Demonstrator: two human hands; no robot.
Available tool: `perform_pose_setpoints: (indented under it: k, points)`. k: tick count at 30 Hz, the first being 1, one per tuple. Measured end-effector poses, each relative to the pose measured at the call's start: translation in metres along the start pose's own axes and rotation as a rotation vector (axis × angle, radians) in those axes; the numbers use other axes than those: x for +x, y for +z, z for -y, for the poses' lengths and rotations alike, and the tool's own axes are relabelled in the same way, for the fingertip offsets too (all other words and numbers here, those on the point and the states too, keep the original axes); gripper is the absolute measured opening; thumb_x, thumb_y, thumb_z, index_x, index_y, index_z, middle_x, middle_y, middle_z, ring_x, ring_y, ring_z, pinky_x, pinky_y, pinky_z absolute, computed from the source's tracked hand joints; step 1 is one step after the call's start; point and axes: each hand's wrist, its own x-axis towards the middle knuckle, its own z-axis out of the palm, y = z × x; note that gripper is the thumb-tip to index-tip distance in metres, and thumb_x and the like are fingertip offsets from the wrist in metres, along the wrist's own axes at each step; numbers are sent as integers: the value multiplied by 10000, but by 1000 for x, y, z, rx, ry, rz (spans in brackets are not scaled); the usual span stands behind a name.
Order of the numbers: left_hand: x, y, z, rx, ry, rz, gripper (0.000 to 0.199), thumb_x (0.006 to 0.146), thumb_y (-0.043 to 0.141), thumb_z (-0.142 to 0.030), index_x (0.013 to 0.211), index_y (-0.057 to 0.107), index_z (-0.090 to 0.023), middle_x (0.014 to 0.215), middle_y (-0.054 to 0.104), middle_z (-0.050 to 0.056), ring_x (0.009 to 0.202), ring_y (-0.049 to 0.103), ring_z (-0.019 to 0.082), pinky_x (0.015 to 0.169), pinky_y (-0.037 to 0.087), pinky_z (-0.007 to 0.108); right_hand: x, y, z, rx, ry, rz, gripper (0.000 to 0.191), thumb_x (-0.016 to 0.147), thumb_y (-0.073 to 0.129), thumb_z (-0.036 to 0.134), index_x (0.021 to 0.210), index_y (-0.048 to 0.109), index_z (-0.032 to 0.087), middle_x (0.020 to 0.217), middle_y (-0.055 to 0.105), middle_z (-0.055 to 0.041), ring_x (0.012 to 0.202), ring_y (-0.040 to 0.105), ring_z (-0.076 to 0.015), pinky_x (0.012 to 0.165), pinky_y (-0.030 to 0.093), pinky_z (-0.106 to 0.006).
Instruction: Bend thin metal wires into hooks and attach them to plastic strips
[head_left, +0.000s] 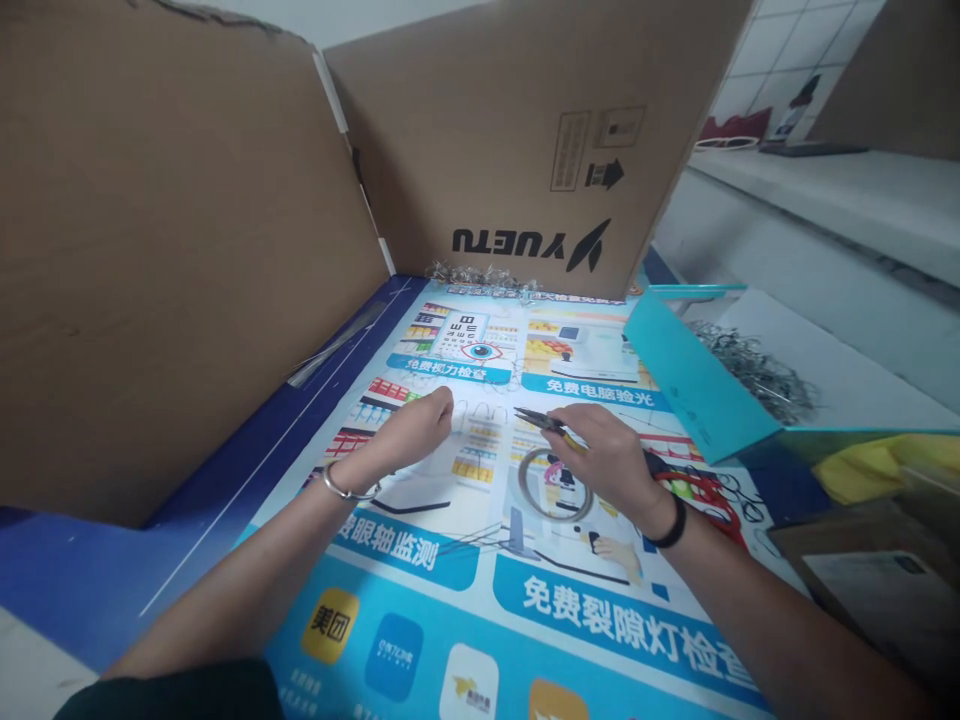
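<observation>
So the pliers (541,420) are in the right hand (606,458), fingers wrapped round the yellow grip, nose pointing left over the middle of the printed poster sheet (442,625). The left hand (420,425) is curled closed facing them; can't tell if it's pinching a wire. Between the two there's a short row of small bent wires (480,412), basically little hooks or arches.

Just below the pliers, partly under the right hand, is a wire coil (559,517), with some loose straight wires (472,543) to its left. Further out: a silvery wire pile (484,275) at the foot of the cardboard panel (517,130), and a big wire tangle (757,375) inside the turquoise box (686,375) on the right. Red cord (705,492) sits behind the right wrist.

Progress-wise, I'd say a few pieces are shaped, while the straight ones and the coil look unworked. No clue what the total count is, or whether the boxed stuff is finished.
</observation>
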Motion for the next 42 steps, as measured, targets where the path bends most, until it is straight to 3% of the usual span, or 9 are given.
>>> perform_pose_setpoints:
  k: [3, 6, 12, 19, 23, 28, 35, 39, 42]
  points:
    - [15, -3, -6, -380, 38, -91, 180, 823, 415, -187, 960, 532, -182, 751, 600, 8, 689, 578, 145, 600, 412, 240, 0, 0, 0, 10, 17, 11, 181, 824, 584, 276, 974, 641, 192, 900, 683, -66, 880, 625, -203, 782, 520, -358]
    - [31, -2, -17, -733, 32, -54, 269, 809, 432, -195, 1047, 555, -175, 743, 598, -5, 711, 593, 129, 626, 441, 232, 0, 1, -2, 21, 30, -1, 183, 824, 582, 277, 975, 643, 193, 901, 684, -68, 882, 625, -205, 784, 519, -364]
    - [41, 15, -37, -1174, -109, 8, 153, 769, 530, -191, 887, 608, -133, 653, 610, -4, 627, 572, 105, 602, 446, 224, 2, -1, 0, 14, 48, 33, 186, 819, 595, 261, 985, 637, 188, 904, 681, -65, 868, 621, -199, 776, 517, -353]
    - [36, 26, -36, -1310, -185, 41, 240, 820, 545, -207, 1035, 629, -143, 749, 658, 26, 713, 604, 118, 721, 488, 276, 4, -2, 1, -4, 37, 51, 180, 810, 588, 253, 969, 650, 196, 898, 683, -63, 855, 630, -198, 757, 523, -351]
    - [33, 25, -42, -1487, -221, 52, 153, 835, 533, -172, 938, 636, -125, 762, 664, 49, 776, 632, 136, 729, 500, 275, 3, -1, 2, -3, 39, 56, 178, 811, 588, 251, 971, 642, 195, 903, 682, -64, 862, 628, -196, 763, 521, -350]
    - [28, 23, -47, -1674, -305, 49, 75, 857, 517, -137, 819, 580, -121, 742, 660, 57, 714, 653, 125, 663, 505, 240, 2, -1, 3, -12, 21, 66, 177, 815, 596, 248, 978, 629, 185, 908, 676, -67, 869, 617, -197, 777, 512, -353]
    - [24, 21, -50, -1728, -336, 112, 103, 880, 523, -168, 784, 508, -133, 927, 677, 101, 719, 665, 129, 662, 516, 251, 1, -3, 3, -66, -11, 80, 194, 821, 588, 250, 1000, 625, 183, 915, 669, -75, 870, 607, -211, 769, 500, -361]
    - [23, 21, -49, -1730, -320, 114, 48, 869, 551, -171, 898, 529, -139, 956, 684, 108, 738, 664, 131, 673, 515, 250, 3, -5, 3, -125, -33, 91, 191, 816, 594, 233, 988, 635, 162, 904, 667, -77, 859, 597, -211, 771, 485, -358]
    - [24, 21, -48, -1762, -305, 127, 191, 860, 555, -143, 1049, 525, -145, 973, 684, 114, 780, 668, 146, 685, 517, 255, 5, -7, 3, -163, -64, 87, 184, 812, 598, 229, 977, 639, 159, 906, 667, -76, 861, 592, -212, 781, 474, -359]
